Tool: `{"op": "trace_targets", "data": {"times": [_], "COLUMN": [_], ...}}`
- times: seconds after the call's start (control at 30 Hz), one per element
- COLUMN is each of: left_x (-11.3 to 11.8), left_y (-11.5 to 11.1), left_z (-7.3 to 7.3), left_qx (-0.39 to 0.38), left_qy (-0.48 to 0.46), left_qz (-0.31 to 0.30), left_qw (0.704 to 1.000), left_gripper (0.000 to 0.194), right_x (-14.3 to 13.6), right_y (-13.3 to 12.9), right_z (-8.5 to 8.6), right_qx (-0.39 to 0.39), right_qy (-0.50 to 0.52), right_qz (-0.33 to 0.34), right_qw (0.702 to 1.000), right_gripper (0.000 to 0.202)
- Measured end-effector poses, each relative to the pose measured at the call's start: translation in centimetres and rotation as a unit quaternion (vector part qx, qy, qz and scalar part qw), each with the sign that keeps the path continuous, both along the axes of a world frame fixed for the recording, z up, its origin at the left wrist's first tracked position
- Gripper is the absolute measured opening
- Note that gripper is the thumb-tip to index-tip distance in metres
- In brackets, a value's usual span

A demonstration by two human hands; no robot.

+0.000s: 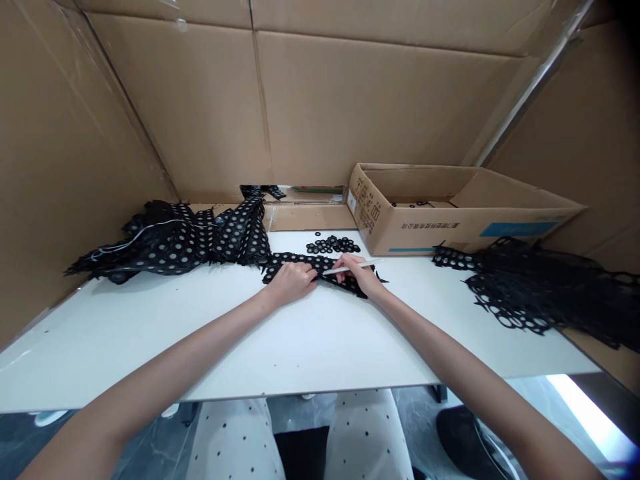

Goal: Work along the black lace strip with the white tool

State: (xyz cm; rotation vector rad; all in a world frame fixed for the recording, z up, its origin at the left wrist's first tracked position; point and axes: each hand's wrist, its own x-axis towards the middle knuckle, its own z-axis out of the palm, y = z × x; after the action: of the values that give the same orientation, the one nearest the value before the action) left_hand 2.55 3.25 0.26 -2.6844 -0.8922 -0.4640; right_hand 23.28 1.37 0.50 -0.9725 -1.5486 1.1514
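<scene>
A black rubber sheet with rows of round shapes point(283, 260) lies flat on the white table in front of me. My left hand point(294, 281) presses on it with the fingers curled together at its front edge. In my right hand point(357, 272) is a thin white pen-like stick point(368, 263), pinched between the fingers. Its tip points left onto the sheet, close to my left fingers. Just behind the sheet lies a loose pile of small black rings point(334, 245). What my left fingertips grip is hidden.
To the left sits a heap of dotted black sheets point(185, 243) with a white cord across it. An open cardboard box point(425, 230) at the back right has a few rings inside. Black sheets full of holes point(550, 293) hang over the table's right edge. Cardboard walls point(390, 100) surround the white table point(225, 373).
</scene>
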Motion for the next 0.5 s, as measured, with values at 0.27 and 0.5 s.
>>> {"op": "trace_targets", "data": {"times": [0.27,0.5], "left_x": [0.26,0.31], "left_y": [-0.16,-0.07], "left_z": [-0.11,-0.29], "left_qx": [-0.007,-0.022], "left_qy": [-0.002,-0.028], "left_qz": [0.005,0.024], "left_qw": [1.0,0.999], "left_gripper": [0.017,0.014], "right_x": [-0.13,-0.37], "right_y": [0.06,-0.4], "right_z": [-0.02,-0.15], "right_qx": [0.037,0.071], "right_qy": [-0.074,-0.169], "right_qz": [0.014,0.009], "right_qw": [0.996,0.983], "right_gripper": [0.032,0.025]}}
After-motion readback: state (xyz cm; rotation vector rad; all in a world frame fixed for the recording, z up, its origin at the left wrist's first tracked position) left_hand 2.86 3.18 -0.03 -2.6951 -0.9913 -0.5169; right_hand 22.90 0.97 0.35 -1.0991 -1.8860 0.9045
